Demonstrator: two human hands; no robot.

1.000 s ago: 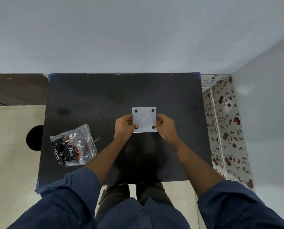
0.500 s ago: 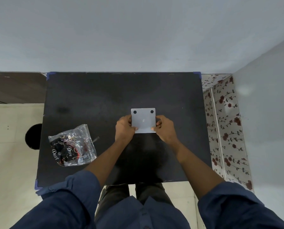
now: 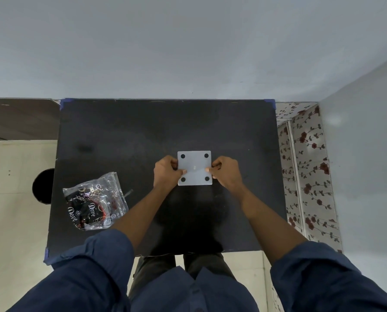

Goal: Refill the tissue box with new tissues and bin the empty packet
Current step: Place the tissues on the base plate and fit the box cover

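Both hands grasp the white tissue box (image 3: 194, 168); left grip (image 3: 166, 173) and right grip (image 3: 226, 172) pinch its sides. The packet (image 3: 95, 202) lies apart on the black surface (image 3: 143, 136).

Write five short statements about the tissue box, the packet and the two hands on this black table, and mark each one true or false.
1. Both hands grip the white tissue box, the left hand on its left side and the right hand on its right. True.
2. The face of the box turned to the camera shows four dark round dots, one near each corner. True.
3. The clear plastic packet printed "Dove" lies to the right of the box. False: it lies to the left, near the left edge of the black table.
4. The right hand holds the packet. False: the packet lies on the table, untouched.
5. The packet rests on top of the box. False: they lie apart.
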